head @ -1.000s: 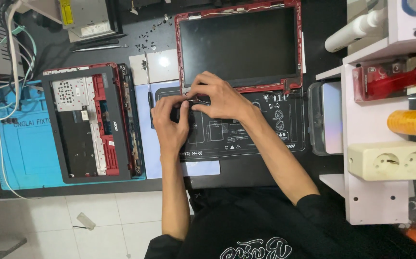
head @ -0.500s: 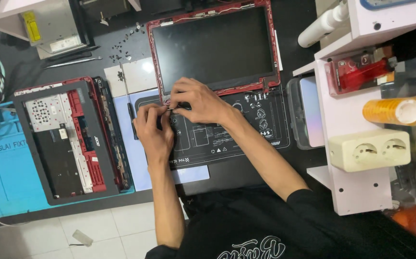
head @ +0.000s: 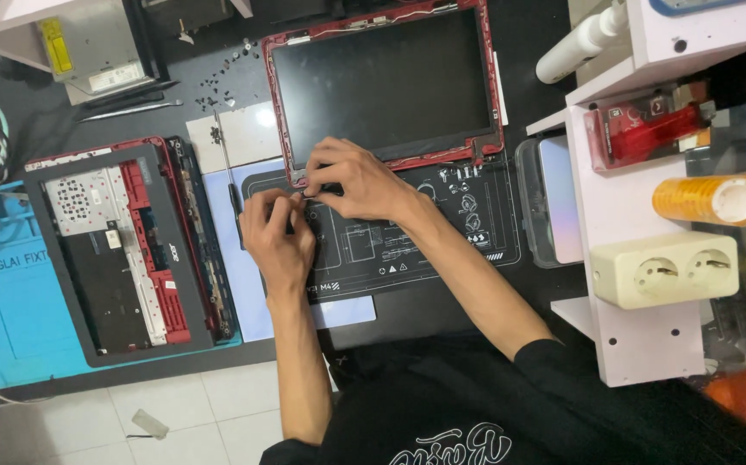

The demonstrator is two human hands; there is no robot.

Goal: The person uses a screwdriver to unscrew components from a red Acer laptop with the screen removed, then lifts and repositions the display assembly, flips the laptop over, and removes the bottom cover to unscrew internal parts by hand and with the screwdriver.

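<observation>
A laptop screen panel (head: 386,82) with a red frame lies flat on a black work mat (head: 407,245). My right hand (head: 360,182) rests on the panel's lower left corner, fingers curled around the dark hinge piece there. My left hand (head: 276,231) sits just left of it on the mat, fingertips pinched together against the same corner. Both hands touch at the fingertips, and what lies between them is hidden. A screwdriver (head: 228,176) lies beside my left hand.
A red and black laptop base (head: 123,245) sits open on a blue mat (head: 11,310) at the left. Loose screws (head: 222,73) and tweezers (head: 127,110) lie at the back. A white shelf (head: 640,258) at the right holds a socket block (head: 665,269), tape roll (head: 713,198) and red tool.
Both hands have stayed together at the panel's lower left corner, the fingers shifting slightly. The view has swung, so the table appears shifted and tilted.
</observation>
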